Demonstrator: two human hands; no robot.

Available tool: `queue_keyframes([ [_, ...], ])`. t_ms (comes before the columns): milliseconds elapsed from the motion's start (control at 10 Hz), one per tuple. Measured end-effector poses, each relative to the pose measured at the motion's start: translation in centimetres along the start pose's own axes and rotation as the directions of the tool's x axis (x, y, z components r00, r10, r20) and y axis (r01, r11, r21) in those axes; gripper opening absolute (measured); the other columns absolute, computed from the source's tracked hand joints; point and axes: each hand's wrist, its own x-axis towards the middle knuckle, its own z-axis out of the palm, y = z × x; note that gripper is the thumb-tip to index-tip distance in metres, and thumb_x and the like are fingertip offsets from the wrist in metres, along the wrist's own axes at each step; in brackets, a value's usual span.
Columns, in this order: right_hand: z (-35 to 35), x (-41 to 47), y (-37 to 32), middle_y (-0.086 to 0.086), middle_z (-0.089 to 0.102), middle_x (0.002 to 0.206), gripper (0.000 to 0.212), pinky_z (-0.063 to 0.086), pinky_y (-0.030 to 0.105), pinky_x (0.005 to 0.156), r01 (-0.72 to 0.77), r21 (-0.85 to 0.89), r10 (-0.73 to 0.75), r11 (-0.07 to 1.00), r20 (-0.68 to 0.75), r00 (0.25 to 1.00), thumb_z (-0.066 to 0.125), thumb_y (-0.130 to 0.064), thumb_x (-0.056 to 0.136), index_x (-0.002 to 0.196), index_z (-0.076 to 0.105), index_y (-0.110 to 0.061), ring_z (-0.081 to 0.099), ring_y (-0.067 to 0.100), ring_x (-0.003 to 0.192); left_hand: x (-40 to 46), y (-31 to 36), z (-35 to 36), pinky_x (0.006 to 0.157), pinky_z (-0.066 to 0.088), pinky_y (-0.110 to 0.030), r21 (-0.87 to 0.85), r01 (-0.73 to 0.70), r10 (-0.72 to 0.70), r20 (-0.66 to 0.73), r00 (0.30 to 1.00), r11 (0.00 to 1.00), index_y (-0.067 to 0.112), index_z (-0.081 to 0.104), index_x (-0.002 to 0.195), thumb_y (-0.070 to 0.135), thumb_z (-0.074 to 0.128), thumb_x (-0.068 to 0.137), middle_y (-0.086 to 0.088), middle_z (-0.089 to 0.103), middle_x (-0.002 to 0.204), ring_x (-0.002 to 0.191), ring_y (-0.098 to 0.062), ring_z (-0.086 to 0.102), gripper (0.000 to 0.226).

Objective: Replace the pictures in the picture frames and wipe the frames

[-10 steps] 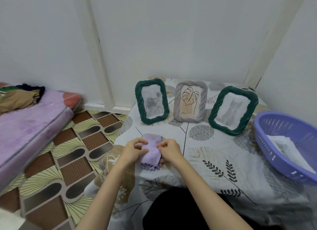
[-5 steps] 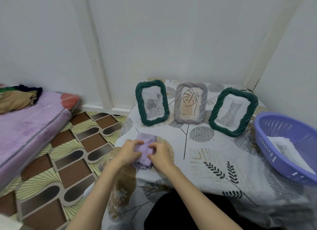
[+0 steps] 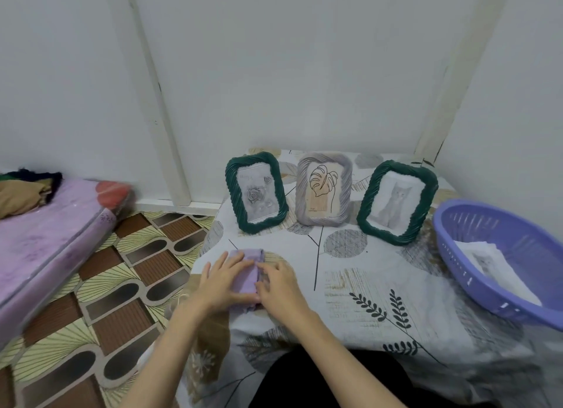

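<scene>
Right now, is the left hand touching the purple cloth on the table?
Touching. The head view shows the left hand lying flat on the purple cloth, fingers straight, pressing it down on the table.

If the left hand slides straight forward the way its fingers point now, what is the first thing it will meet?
The left hand lies flat on the purple cloth, fingers pointing up-right. Going straight on, it would probably first meet the green frame with the rose picture, though depth is unclear.
</scene>
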Motion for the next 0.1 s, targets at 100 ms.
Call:
queue_keyframes([
  [100, -0.25, -2.91, 1.10, 0.008, 0.050, 0.118, 0.032, 0.039, 0.036, 0.099, 0.079, 0.081, -0.071, 0.994, -0.100, 0.992, 0.044, -0.019, 0.090, 0.120, 0.057, -0.016, 0.045, 0.022, 0.113, -2.61, 0.45, 3.26, 0.117, 0.006, -0.047, -0.153, -0.087, 0.046, -0.258, 0.965, 0.984, 0.043, 0.039, 0.129, 0.100, 0.019, 0.042, 0.016, 0.023, 0.149, 0.143, -0.012, 0.008, 0.105],
])
